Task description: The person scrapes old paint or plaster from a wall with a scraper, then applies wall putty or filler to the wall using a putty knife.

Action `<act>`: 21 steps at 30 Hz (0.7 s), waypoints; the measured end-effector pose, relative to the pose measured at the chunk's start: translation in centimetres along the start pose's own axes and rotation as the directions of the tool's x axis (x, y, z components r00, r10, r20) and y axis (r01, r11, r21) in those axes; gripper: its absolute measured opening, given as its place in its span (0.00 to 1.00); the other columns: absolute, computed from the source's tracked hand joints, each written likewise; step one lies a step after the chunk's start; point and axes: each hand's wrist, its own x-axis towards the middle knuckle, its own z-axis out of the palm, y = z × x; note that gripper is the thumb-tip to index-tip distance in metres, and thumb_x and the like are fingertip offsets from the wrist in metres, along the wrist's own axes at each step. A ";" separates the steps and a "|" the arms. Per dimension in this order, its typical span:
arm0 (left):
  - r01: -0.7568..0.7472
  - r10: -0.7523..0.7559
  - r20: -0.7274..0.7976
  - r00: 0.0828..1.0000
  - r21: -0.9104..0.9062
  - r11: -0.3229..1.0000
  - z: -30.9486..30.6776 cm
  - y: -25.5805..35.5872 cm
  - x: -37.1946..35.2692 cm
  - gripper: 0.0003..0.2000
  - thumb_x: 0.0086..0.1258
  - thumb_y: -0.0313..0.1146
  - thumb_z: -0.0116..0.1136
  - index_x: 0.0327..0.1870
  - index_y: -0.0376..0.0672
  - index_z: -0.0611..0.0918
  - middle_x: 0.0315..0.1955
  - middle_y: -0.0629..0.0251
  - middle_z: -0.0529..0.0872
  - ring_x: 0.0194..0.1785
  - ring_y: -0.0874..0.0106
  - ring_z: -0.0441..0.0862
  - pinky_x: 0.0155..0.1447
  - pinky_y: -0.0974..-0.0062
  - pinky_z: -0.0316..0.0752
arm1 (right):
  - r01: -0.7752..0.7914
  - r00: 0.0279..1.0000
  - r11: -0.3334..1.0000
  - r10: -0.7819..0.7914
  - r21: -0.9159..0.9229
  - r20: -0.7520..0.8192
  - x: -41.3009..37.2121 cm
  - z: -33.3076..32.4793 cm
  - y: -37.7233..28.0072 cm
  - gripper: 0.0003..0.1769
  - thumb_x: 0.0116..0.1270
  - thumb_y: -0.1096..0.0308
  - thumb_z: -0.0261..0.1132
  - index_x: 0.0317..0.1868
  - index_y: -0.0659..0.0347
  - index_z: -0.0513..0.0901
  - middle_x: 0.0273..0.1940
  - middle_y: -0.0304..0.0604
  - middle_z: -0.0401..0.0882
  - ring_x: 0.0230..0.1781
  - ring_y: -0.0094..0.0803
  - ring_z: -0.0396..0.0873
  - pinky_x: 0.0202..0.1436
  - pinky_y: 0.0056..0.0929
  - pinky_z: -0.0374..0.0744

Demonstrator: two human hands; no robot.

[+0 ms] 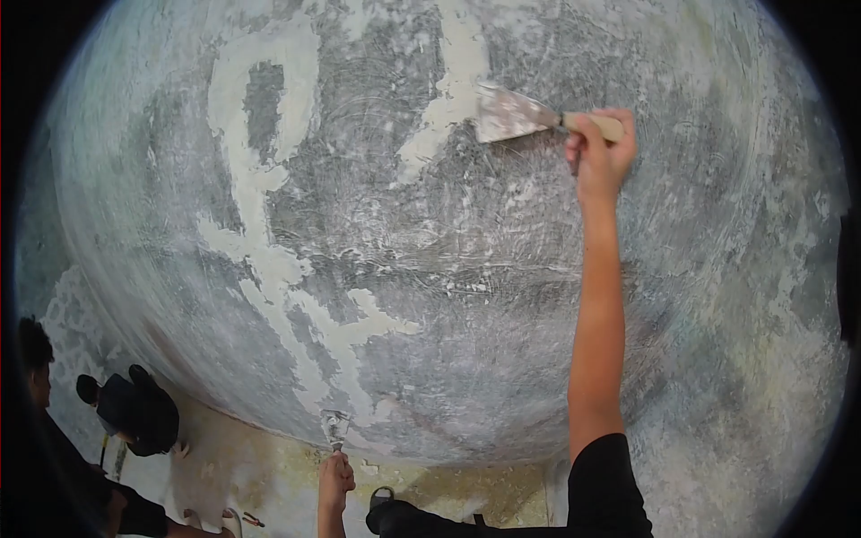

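Observation:
My right hand (608,160) is raised at the upper right, fingers wrapped round the pale wooden handle of a wide putty knife (513,115). White smears cover its blade, whose left edge meets a pale strip of filler (462,54) on the grey wall (404,233). Low down, my left hand (335,482) is closed round the handle of a smaller putty knife (336,423). That blade points up, with whitish material on it, and overlaps the wall's lower part in this view. A long branching patch of filler (269,260) runs down the wall's left side.
At the lower left, one person in dark clothes (139,408) bends near the wall and another person (40,421) is nearer the frame edge. The floor (224,466) shows below. A small red-handled tool (254,519) lies by a sandalled foot (231,523).

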 end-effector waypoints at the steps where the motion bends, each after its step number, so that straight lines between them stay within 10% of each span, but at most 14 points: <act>1: 0.002 -0.002 0.005 1.000 0.003 1.000 0.1 -0.1 0.1 0.13 0.75 0.45 0.48 0.36 0.45 0.73 0.16 0.76 0.64 0.14 0.85 0.57 0.17 0.83 0.51 | 0.029 0.999 0.998 -0.028 -0.047 0.037 0.2 0.7 0.1 0.14 0.62 0.76 0.68 0.42 0.61 0.70 0.29 0.42 0.78 0.19 0.22 0.74 0.18 0.19 0.71; 21: -0.026 0.025 0.032 0.999 0.023 0.999 -0.2 -0.6 -0.6 0.12 0.75 0.48 0.48 0.38 0.50 0.72 0.17 0.78 0.63 0.15 0.85 0.55 0.20 0.83 0.51 | -0.028 0.997 0.971 0.043 -0.236 0.059 2.2 -5.7 -1.0 0.14 0.66 0.71 0.69 0.44 0.62 0.71 0.30 0.43 0.80 0.24 0.23 0.78 0.27 0.21 0.77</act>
